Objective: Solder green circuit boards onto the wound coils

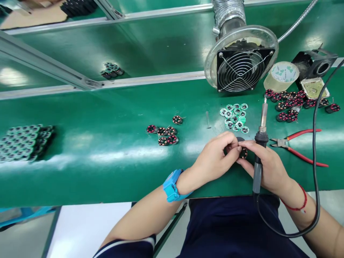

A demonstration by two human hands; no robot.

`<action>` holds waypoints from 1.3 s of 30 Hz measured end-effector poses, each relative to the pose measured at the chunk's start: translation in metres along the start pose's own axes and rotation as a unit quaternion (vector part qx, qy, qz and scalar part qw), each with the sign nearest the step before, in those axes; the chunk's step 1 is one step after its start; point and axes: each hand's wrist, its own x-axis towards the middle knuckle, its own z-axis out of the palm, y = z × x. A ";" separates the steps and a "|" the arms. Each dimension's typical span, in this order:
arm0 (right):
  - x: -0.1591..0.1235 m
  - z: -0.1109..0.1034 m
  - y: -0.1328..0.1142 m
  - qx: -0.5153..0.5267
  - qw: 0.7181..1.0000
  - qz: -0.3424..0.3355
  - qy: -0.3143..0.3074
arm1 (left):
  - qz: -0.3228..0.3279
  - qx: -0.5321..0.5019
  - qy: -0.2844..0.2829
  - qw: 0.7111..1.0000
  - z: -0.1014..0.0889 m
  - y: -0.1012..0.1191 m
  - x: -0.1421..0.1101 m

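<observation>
My left grip (215, 157) pinches the wound coil disc (243, 153) steady; right grip (270, 170) closed around the soldering iron (261, 138), tip (264, 107) kept clear.

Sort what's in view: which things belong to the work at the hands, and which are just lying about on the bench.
In use:
left hand, pinching a small round coil
right hand, gripping a soldering iron

Lying about:
green circuit boards
pile of coils
red-handled pliers
roll of tape
fan
</observation>
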 end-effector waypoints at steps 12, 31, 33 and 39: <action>-0.007 0.004 0.004 0.009 0.998 0.000 0.065 | -0.152 -0.199 -0.004 0.968 -0.013 -0.011 0.010; 0.002 0.013 0.018 -0.005 0.999 0.039 -0.011 | -0.089 -0.062 0.140 0.984 -0.030 -0.037 0.022; 0.005 0.013 0.017 -0.030 0.998 0.030 -0.040 | -0.063 0.002 0.136 0.989 -0.025 -0.044 0.026; 0.002 0.011 0.015 -0.031 0.997 0.043 -0.050 | 0.021 0.204 0.086 0.975 -0.007 -0.053 0.038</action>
